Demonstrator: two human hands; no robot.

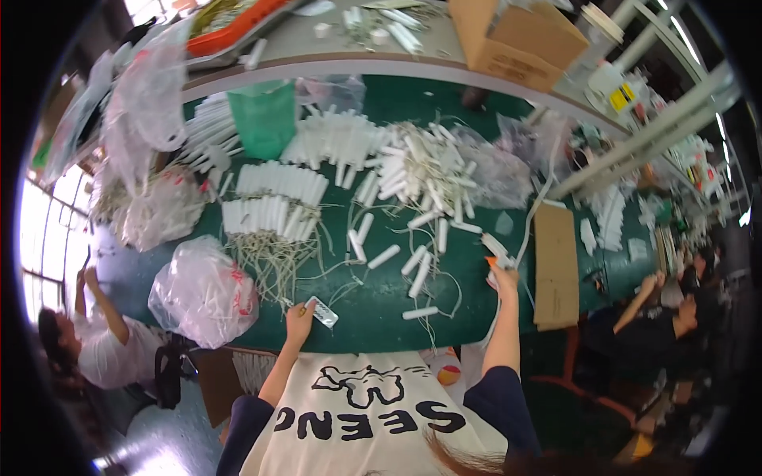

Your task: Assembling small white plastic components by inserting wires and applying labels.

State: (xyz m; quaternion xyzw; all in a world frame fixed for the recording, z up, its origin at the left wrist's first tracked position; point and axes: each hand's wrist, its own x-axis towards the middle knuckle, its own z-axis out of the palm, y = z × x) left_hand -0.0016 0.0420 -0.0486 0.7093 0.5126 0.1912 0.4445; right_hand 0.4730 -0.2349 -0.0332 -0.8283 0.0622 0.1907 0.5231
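My left hand (299,324) is closed at the table's near side, beside a small white slotted block (322,312). Thin cream wires (274,266) run down close to its fingers; what they pinch is too small to make out. Farther right, my right hand (503,278) grips a white tool with an orange part (494,262); its exact kind is unclear. A pale cord (527,230) runs up past that hand. Between my hands lie loose white tubes (384,256), some with wires. Rows of white tubes (270,216) lie beyond my left hand, and a tangled heap (425,170) lies farther back.
A stuffed clear plastic bag (205,289) sits at the left of the green table (369,321). Flat brown cardboard (556,266) lies to the right. A shelf (381,70) crosses the far side, carrying an open carton (516,44). Other people work at both sides.
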